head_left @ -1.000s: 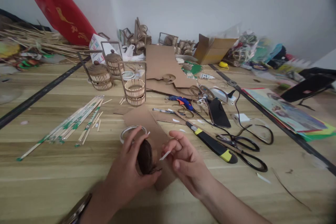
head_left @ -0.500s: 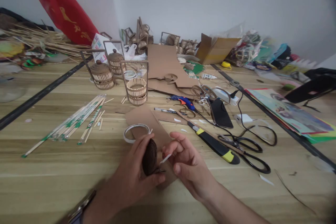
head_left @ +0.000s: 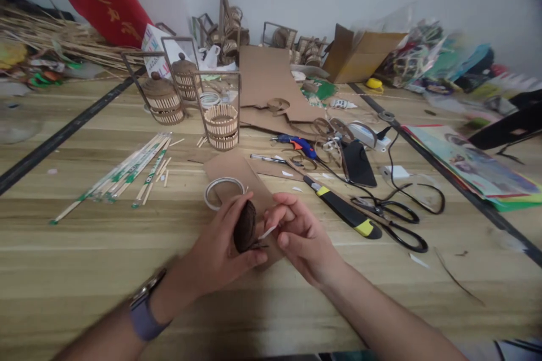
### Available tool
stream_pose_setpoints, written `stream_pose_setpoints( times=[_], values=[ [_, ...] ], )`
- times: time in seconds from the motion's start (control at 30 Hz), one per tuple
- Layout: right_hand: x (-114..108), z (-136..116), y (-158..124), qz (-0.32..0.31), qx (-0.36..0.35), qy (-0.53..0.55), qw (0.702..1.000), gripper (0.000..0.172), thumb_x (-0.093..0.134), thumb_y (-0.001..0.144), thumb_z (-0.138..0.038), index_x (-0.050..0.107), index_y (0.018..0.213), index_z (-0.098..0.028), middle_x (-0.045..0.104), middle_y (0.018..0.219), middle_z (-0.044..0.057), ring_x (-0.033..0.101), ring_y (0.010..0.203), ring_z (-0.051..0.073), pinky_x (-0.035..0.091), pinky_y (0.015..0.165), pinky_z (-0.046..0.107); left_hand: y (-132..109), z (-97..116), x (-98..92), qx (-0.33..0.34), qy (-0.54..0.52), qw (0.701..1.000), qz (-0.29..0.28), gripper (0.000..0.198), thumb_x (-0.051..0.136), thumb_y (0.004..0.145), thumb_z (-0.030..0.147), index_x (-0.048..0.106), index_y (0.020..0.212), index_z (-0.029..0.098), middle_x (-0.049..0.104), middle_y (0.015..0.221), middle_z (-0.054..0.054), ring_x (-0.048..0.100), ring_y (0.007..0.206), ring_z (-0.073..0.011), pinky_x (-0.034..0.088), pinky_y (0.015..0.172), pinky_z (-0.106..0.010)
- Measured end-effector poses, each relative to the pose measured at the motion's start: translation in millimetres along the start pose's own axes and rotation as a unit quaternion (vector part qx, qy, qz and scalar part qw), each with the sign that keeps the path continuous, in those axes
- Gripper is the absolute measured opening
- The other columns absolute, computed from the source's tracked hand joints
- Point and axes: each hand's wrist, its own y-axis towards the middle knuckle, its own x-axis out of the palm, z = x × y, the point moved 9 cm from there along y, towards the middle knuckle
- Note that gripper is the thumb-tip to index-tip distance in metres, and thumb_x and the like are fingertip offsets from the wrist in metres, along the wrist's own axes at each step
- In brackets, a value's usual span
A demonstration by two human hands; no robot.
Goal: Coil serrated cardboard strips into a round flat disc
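Note:
A dark brown round piece (head_left: 245, 227) is held on its edge by my left hand (head_left: 220, 242), fingers behind it and thumb below. My right hand (head_left: 302, 237) pinches a narrow white strip (head_left: 267, 232) between thumb and fingers, its free end close to the brown piece's lower edge. Under both hands lies a strip of brown cardboard (head_left: 237, 166). A roll of white tape (head_left: 224, 193) rests on it just beyond my left fingers.
Small slatted buckets (head_left: 221, 127) with tall handles stand behind the hands. Wrapped sticks (head_left: 131, 172) lie at left. To the right are a utility knife (head_left: 347, 207), scissors (head_left: 387, 220), a blue glue gun (head_left: 296, 145) and a phone (head_left: 358, 162). A cardboard box (head_left: 359, 56) sits farther back.
The camera view has tilted down, so the table and hands appear higher. Both hands keep their hold, and the white strip stays beside the brown piece.

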Motion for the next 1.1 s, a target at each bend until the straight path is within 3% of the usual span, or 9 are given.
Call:
stream_pose_setpoints(
  times=[0.5, 1.1],
  values=[
    [-3.1, 0.9, -0.9, 0.018, -0.004, -0.035, 0.999, 0.04, 0.085, 0.073, -0.03, 0.064, 0.107, -0.029, 0.071, 0.083, -0.002, 0.065, 0.086, 0.017, 0.052, 0.082, 0.032, 0.9, 1.0, -0.4, -0.007, -0.018, 1.0, 0.004, 0.082, 0.064, 0.084, 0.063, 0.035, 0.149, 0.021, 0.047, 0.145, -0.018, 0.044, 0.135, -0.0372, 0.036, 0.112, -0.055],
    [-3.2, 6.9, -0.4, 0.033, 0.033, 0.011, 0.999, 0.033, 0.084, 0.074, -0.027, 0.068, 0.103, -0.028, 0.071, 0.082, -0.003, 0.063, 0.082, 0.014, 0.048, 0.082, 0.027, 0.9, 3.3, -0.9, -0.016, -0.015, 1.0, -0.004, 0.086, 0.058, 0.082, 0.072, 0.036, 0.147, 0.019, 0.045, 0.147, -0.02, 0.042, 0.138, -0.0371, 0.034, 0.114, -0.054]
  ],
)
